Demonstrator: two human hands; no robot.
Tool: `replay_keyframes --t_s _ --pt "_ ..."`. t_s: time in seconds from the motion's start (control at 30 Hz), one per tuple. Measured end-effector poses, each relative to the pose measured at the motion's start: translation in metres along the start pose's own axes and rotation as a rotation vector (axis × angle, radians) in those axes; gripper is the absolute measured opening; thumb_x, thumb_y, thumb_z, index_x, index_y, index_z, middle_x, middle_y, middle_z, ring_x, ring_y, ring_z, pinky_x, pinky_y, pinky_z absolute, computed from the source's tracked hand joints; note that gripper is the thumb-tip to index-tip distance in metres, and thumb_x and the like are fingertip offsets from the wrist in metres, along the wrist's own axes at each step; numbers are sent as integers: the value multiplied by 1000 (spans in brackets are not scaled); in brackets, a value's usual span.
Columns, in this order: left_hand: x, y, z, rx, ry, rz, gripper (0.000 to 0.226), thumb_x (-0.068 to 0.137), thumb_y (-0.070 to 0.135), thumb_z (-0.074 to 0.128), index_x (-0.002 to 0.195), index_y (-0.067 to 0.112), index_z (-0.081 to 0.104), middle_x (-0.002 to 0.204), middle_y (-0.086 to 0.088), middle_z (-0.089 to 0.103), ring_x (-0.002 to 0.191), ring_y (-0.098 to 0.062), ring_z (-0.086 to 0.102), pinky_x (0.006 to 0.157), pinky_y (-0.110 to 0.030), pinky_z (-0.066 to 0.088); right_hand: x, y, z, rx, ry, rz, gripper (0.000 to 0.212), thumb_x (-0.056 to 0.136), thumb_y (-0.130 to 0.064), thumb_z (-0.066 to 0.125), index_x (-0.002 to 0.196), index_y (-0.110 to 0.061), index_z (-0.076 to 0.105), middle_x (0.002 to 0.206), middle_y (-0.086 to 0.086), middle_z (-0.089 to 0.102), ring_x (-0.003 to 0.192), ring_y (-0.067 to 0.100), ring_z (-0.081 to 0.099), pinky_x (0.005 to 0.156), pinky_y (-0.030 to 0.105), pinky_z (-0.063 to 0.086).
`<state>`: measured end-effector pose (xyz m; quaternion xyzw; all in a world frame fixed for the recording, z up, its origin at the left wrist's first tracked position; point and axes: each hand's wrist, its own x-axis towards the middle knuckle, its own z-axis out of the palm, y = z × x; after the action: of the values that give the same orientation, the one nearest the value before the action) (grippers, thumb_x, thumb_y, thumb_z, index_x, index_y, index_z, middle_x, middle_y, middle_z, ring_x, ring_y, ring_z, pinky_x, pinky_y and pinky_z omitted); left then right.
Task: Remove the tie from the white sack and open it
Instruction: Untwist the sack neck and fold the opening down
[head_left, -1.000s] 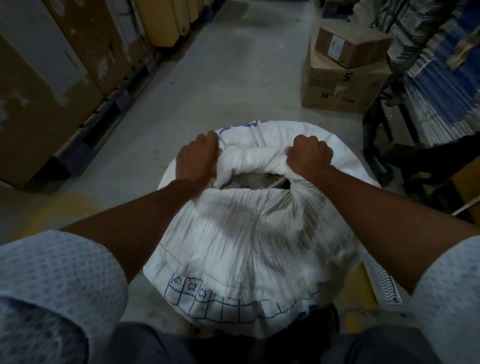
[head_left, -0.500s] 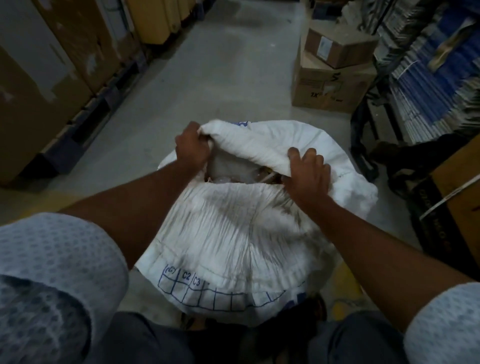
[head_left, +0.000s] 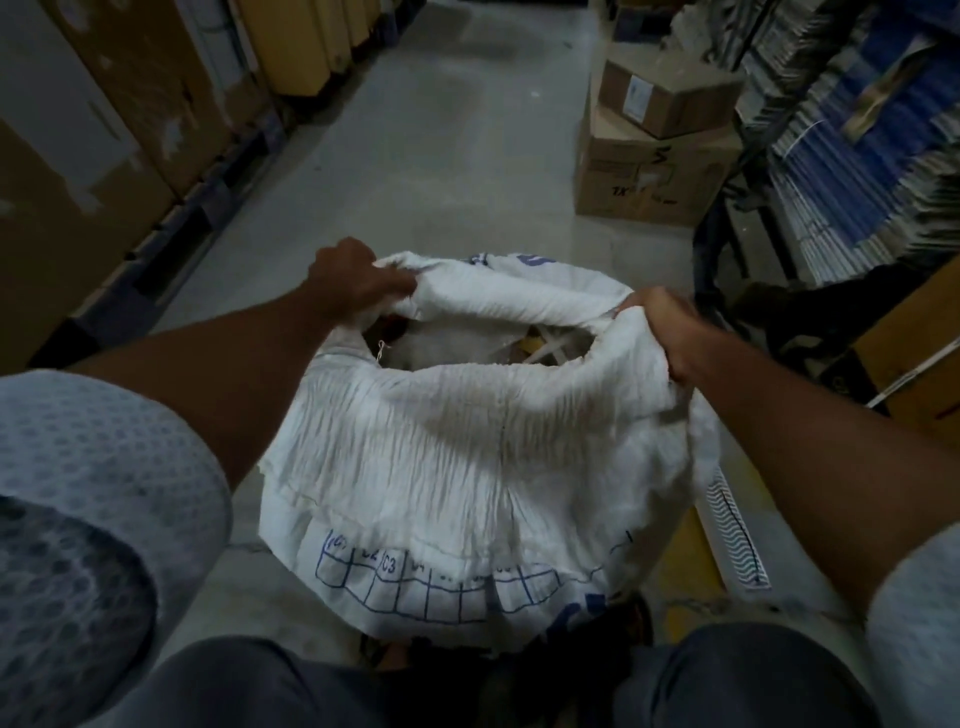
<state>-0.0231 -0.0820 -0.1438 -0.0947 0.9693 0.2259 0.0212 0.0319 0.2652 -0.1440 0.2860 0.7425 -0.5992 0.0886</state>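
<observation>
The white sack (head_left: 467, 467) stands on the floor right in front of me, its woven cloth creased and printed with a blue grid near the bottom. Its mouth gapes in a wide oval, with dim contents showing inside. My left hand (head_left: 353, 280) grips the rim at the left end of the mouth. My right hand (head_left: 660, 322) grips the rim at the right end. The rim is stretched between the two hands. A short bit of thread (head_left: 382, 351) hangs inside the left edge. No tie is visible around the neck.
Two stacked cardboard boxes (head_left: 654, 140) stand on the concrete floor (head_left: 441, 156) ahead on the right. Shelves of blue and white stacked goods (head_left: 857, 145) line the right side. Large cartons on pallets (head_left: 104, 130) line the left. A brown box (head_left: 924, 374) sits near my right arm.
My hands have pulled apart, left hand to the left and right hand to the right. The sack's mouth has widened from a small gap to a broad opening.
</observation>
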Motion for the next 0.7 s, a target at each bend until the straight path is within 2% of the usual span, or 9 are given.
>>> replay_keyframes --t_s 0.1,0.2,0.27,0.33,0.4,0.47,0.53,0.6,0.7 --pt "-10 -4 10 83 -33 78 78 62 74 70 115 19 60 118 -14 64 109 -35 60 87 -41 48 2 6 10 -429 96 -182 35 79 -21 67 113 -9 66 107 8 66 99 26 64 82 30 52" --pt "-27 -9 7 311 251 497 75 77 65 58 133 16 50 124 -16 57 112 -38 55 91 -49 44 -8 4 13 -619 -2 -396 40 83 -20 65 123 -19 59 123 8 60 103 22 56 80 25 40" --pt "-41 -7 -5 477 361 828 62 85 52 45 131 11 52 119 -17 57 102 -37 55 85 -47 41 -17 -4 16 -703 -153 -417 61 82 -19 70 137 -23 47 140 11 46 118 24 52 90 29 43" --pt "-52 -6 -15 571 325 1037 43 90 38 40 117 9 57 106 -16 59 88 -34 55 76 -44 40 -37 -13 20 -839 -196 -505 80 77 -19 75 147 -26 37 154 10 27 138 29 35 108 35 37" --pt "-57 -10 -20 665 252 1156 28 88 26 42 105 11 59 95 -13 60 81 -32 56 69 -41 42 -63 -19 31 -808 -161 -781 77 77 -18 75 146 -19 41 155 10 27 143 27 29 114 29 27" --pt "-61 -17 -22 780 130 1225 24 83 18 53 105 13 62 96 -9 64 87 -31 60 70 -39 45 -85 -21 48 -716 -235 -995 62 79 -18 71 138 -10 52 144 12 48 133 25 46 107 21 32" --pt "-61 -28 -23 924 34 1240 37 78 15 65 114 17 62 110 -7 67 105 -29 62 78 -38 45 -95 -17 67 -839 -409 -913 58 84 -29 74 135 -9 55 134 9 60 119 24 59 98 26 44" --pt "-63 -38 -29 1112 29 1168 55 71 17 66 126 21 61 128 -6 64 125 -31 56 87 -40 43 -95 -6 81 -1059 -492 -781 72 80 -48 76 136 -11 51 133 8 60 113 22 62 87 27 46" --pt "-69 -50 -33 1250 60 1002 67 60 15 68 126 29 63 125 -2 65 124 -32 56 89 -42 37 -95 16 91 -1350 -494 -800 79 75 -50 79 135 -10 47 132 13 56 120 29 54 93 31 44"
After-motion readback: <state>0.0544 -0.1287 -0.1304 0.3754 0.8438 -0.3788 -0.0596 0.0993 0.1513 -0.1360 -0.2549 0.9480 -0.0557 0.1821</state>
